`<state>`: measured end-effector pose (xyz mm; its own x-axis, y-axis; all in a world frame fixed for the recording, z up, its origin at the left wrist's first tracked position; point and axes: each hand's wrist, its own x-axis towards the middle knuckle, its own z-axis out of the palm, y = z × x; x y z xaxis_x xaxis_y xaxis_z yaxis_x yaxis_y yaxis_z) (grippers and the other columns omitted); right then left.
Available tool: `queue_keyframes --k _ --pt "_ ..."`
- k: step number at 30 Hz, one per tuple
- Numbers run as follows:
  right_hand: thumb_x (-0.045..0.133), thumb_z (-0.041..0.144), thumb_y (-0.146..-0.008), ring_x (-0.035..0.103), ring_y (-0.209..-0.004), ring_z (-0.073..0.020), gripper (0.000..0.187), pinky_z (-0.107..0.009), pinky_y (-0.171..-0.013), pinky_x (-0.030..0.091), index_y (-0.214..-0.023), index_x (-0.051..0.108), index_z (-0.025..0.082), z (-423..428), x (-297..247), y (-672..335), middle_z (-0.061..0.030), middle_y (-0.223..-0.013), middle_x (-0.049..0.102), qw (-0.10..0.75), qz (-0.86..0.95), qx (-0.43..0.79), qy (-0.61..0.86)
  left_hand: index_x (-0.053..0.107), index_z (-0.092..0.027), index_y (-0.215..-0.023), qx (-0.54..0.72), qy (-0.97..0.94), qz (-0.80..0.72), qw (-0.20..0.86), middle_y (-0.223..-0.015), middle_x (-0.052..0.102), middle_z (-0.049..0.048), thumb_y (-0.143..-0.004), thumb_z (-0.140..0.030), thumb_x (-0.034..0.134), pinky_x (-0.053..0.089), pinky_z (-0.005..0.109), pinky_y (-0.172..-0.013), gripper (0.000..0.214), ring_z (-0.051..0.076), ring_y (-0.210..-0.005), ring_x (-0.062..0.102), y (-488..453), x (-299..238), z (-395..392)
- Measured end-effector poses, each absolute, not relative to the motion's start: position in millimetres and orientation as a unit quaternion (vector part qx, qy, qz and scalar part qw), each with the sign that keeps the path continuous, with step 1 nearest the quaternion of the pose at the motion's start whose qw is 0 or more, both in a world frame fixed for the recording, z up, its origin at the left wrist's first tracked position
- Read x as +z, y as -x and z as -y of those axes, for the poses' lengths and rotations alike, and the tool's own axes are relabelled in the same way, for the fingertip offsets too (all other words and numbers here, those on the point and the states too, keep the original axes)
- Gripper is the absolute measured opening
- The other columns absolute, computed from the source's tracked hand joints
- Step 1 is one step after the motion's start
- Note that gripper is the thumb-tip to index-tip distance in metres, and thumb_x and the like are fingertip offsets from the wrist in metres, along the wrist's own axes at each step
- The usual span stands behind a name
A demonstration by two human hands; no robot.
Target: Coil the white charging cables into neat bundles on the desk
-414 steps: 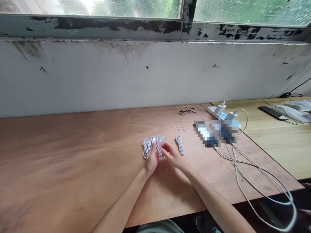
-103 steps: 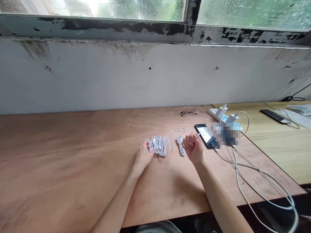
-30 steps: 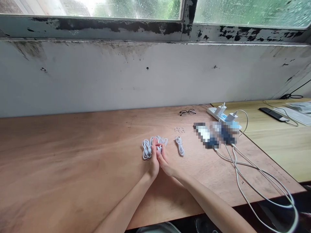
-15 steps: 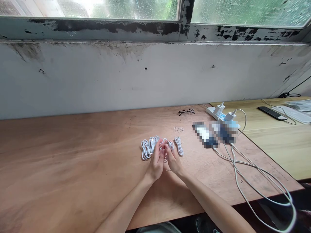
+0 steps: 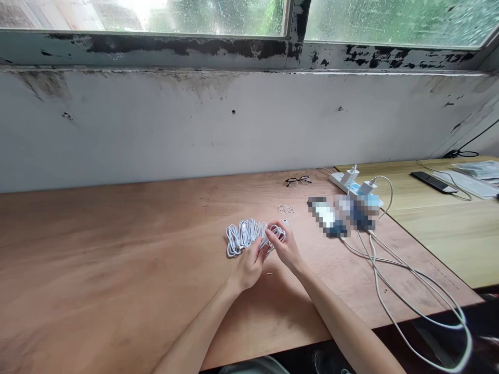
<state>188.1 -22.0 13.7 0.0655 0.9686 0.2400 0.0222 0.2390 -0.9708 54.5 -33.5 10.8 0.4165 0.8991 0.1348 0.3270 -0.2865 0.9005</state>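
Observation:
Both hands are closed around one coiled white charging cable [image 5: 278,231] above the table. My left hand [image 5: 249,265] pinches the coil's lower left end, while my right hand [image 5: 286,245] wraps its upper right side. Just to the left lies a row of white cables [image 5: 236,240] in coiled bundles. Behind my right hand, another coiled cable is mostly hidden. A short twist tie [image 5: 270,274] lies on the wood below the hands, and a small heap of similar ties [image 5: 286,209] sits beyond them.
Eyeglasses [image 5: 298,181] lie near the wall. To the right are blurred phones [image 5: 327,217], a power strip [image 5: 338,180] with white chargers, and long white cables [image 5: 413,267] looping over the table's front edge. A black phone [image 5: 432,182] rests on the lighter table [image 5: 440,228].
My hands have moved apart slightly, and the coil between them now shows as an open loop. My right hand has shifted right, covering most of the separate coiled cable there.

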Motion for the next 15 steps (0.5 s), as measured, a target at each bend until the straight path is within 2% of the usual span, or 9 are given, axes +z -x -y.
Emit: queue_keyframes --k 3,6,8,12,15 --pt "0.052 0.042 -0.080 0.043 -0.057 -0.0119 0.022 -0.025 -0.054 0.036 -0.082 0.051 0.020 19.6 15.4 -193.6 0.0018 -0.067 0.050 0.561 0.564 0.398 0.457 0.051 -0.019 -0.079 0.313 -0.744 -0.414 0.421 -0.070 0.054 -0.0004 -0.090 -0.041 0.037 0.034 0.026 -0.059 0.029 0.014 -0.063 0.046 -50.4 14.8 31.6" --pt "0.048 0.041 -0.083 0.042 -0.055 -0.0119 0.025 -0.025 -0.053 0.034 -0.069 0.049 0.021 19.7 15.3 -193.3 0.0017 -0.062 0.049 0.540 0.604 0.355 0.465 0.052 -0.019 -0.083 0.297 -0.760 -0.411 0.407 -0.071 0.056 -0.0005 -0.089 -0.041 0.040 0.035 0.026 -0.058 0.026 0.014 -0.061 0.048 -47.7 14.4 30.3" --pt "0.047 0.041 -0.083 0.040 -0.053 -0.0120 0.028 -0.026 -0.052 0.032 -0.064 0.044 0.021 21.5 13.5 -190.2 0.0023 -0.057 0.046 0.535 0.612 0.314 0.491 0.053 -0.019 -0.095 0.295 -0.773 -0.405 0.390 -0.075 0.059 0.0007 -0.088 -0.039 0.042 0.038 0.027 -0.060 0.024 0.016 -0.063 0.051 -47.2 12.0 29.9" --pt "0.044 0.042 -0.086 0.039 -0.049 -0.0118 0.029 -0.026 -0.050 0.030 -0.064 0.041 0.022 26.5 7.7 -183.2 0.0024 -0.055 0.045 0.538 0.617 0.255 0.514 0.043 -0.020 -0.120 0.301 -0.804 -0.403 0.318 -0.106 0.061 0.0104 -0.087 -0.027 0.041 0.043 0.032 -0.072 0.034 0.023 -0.087 0.059 -48.2 7.9 30.0" --pt "0.041 0.041 -0.088 0.037 -0.047 -0.0115 0.030 -0.026 -0.050 0.028 -0.064 0.040 0.022 27.7 4.5 -181.1 0.0025 -0.054 0.045 0.539 0.623 0.230 0.518 0.044 -0.020 -0.120 0.287 -0.814 -0.431 0.262 -0.110 0.059 0.0129 -0.087 -0.024 0.038 0.044 0.035 -0.074 0.034 0.025 -0.090 0.060 -48.4 7.4 29.3"
